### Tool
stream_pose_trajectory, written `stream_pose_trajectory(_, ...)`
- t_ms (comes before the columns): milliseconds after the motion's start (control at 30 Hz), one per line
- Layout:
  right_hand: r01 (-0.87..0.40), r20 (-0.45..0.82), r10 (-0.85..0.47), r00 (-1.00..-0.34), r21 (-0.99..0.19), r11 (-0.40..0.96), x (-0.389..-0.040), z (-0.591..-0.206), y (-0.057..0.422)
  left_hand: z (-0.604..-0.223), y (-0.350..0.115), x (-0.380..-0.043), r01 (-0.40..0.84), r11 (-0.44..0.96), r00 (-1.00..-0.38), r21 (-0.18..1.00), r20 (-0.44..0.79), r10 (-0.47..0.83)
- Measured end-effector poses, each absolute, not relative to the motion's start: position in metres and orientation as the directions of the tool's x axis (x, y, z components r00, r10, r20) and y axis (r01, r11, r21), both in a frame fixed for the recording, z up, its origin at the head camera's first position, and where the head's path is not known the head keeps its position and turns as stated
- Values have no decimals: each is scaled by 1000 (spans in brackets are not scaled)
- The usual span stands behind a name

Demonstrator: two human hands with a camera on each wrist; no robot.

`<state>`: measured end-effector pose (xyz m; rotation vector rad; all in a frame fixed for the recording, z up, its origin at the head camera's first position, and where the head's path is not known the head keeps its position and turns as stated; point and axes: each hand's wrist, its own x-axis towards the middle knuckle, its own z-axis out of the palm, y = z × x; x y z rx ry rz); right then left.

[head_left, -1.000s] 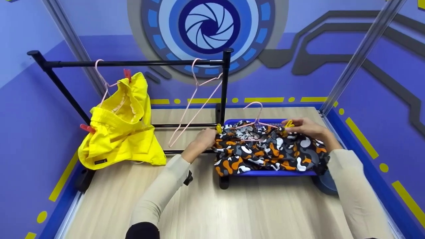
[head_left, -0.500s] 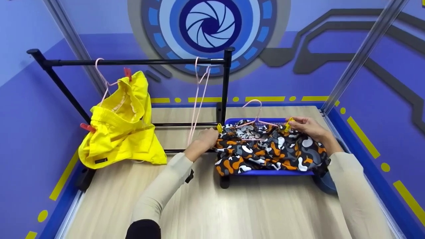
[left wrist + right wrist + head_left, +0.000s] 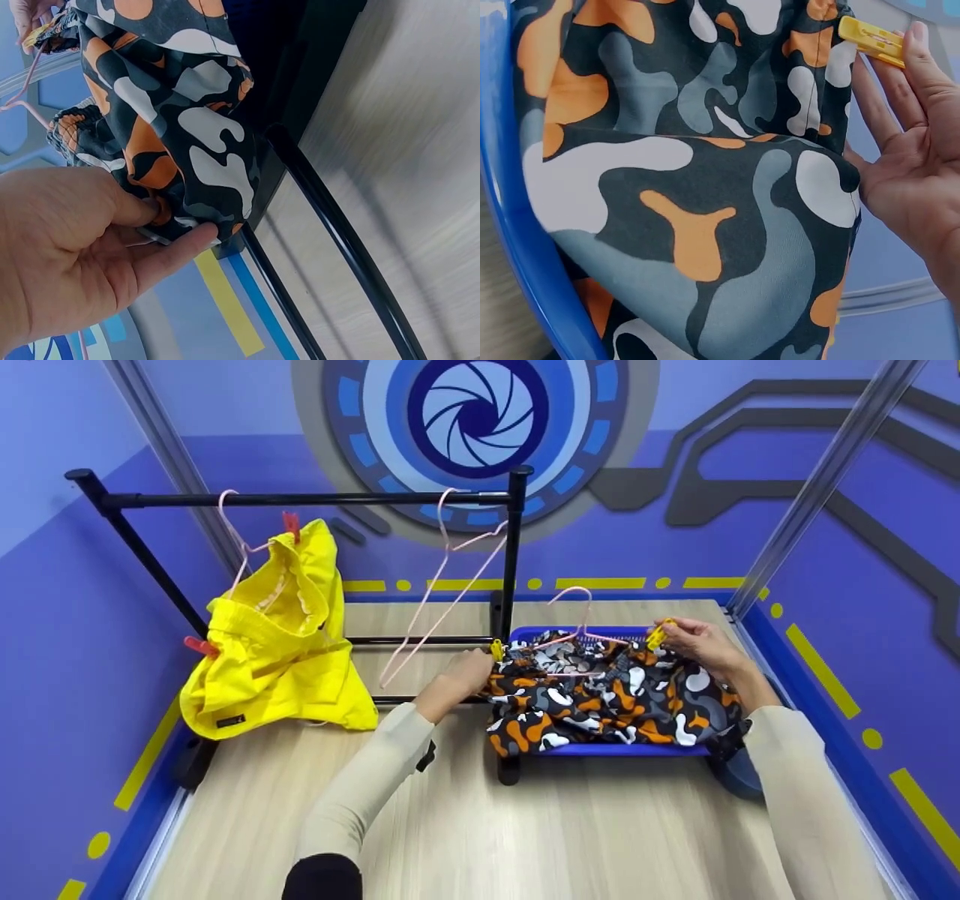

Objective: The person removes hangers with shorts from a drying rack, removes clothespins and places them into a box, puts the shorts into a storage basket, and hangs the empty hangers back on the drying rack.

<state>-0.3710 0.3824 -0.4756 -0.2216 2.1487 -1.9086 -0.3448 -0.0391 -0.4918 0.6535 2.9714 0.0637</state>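
Right hand (image 3: 703,646) pinches a yellow peg (image 3: 658,635) at the camo garment (image 3: 600,709); left hand (image 3: 466,671) pinches its other side. It lies over the blue basket (image 3: 600,750). A shallow bite could let cloth slip off the hanger (image 3: 580,631). The yellow garment (image 3: 289,682)'s tag (image 3: 230,721) is unreadable.

I can read no word, brand or number from here. The one label I can pick out is a small black rectangular tag (image 3: 231,721), low on the bright yellow cloth garment with a gathered waistband (image 3: 285,637), near the left edge of the pale wood-grain desk (image 3: 540,840). It bears a faint light mark, too small for me to make out. Beyond the desk's back edge, I see a round blue-and-white emblem with swirling, shutter-like blades (image 3: 448,429) printed on the purple-blue wall panel (image 3: 247,465).
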Motion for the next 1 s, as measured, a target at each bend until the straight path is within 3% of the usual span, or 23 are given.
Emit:
stream_pose_trajectory(200, 29, -32, -313, -949, -999, 17, -374, -468, 385, -490, -41, -348, 420, 904, -900, 74, -90, 426)
stream_pose_trajectory(400, -18, 22, -115, -993, -999, -35, -376, -454, 388, -487, -43, -349, 417, 903, -898, 100, -107, 427)
stream_pose_trajectory(467, -47, 46, -25, -999, -997, 66, -375, -451, 392, -487, -43, -350, 414, 904, -899, 105, -108, 424)
stream_pose_trajectory(567, -51, 90, 99, -991, -939, 341, -374, -449, 401, -488, -44, -349, 420, 904, -899, 80, -97, 426)
stream_pose_trajectory(667, 16, 103, 164, -981, -799, 601, -371, -452, 412, -489, -44, -350, 427, 902, -899, 58, -83, 431)
stream_pose_trajectory(767, 96, 56, 169, -984, -633, 768, -365, -457, 427, -490, -43, -352, 425, 904, -899, 50, -98, 428)
stream_pose_trajectory(867, 147, -37, 148, -988, -490, 859, -356, -467, 444, -491, -42, -355, 425, 903, -897, 58, -110, 429)
stream_pose_trajectory(1000, 200, -234, 113, -966, -391, 898, -342, -483, 466, -500, -43, -362, 456, 888, -885, 57, -70, 459)
